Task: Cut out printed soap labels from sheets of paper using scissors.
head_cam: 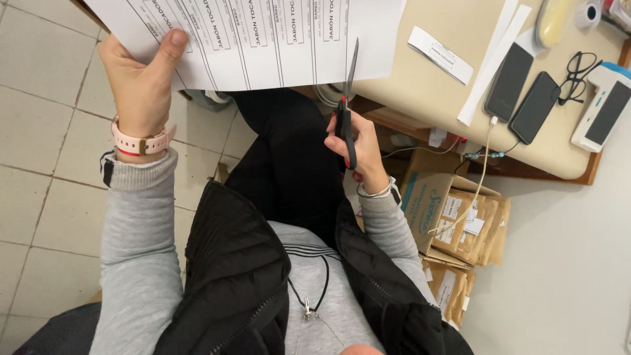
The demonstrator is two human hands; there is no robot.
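Note:
A white printed sheet (263, 39) with rows of boxed labels is held up over my lap. My left hand (141, 85) grips its left edge, thumb on top of the paper, with a pink watch strap on that wrist. My right hand (358, 148) holds black-handled scissors (347, 105), whose blades point up into the sheet's lower edge near its right side.
A beige table (420, 85) at the right carries cut paper strips (440, 54), two dark phones (522, 92), black glasses (577, 73) and a white-and-blue device (601, 108). Under it stands a cardboard box with brown paper packets (470, 223). A tiled floor (46, 171) lies to the left.

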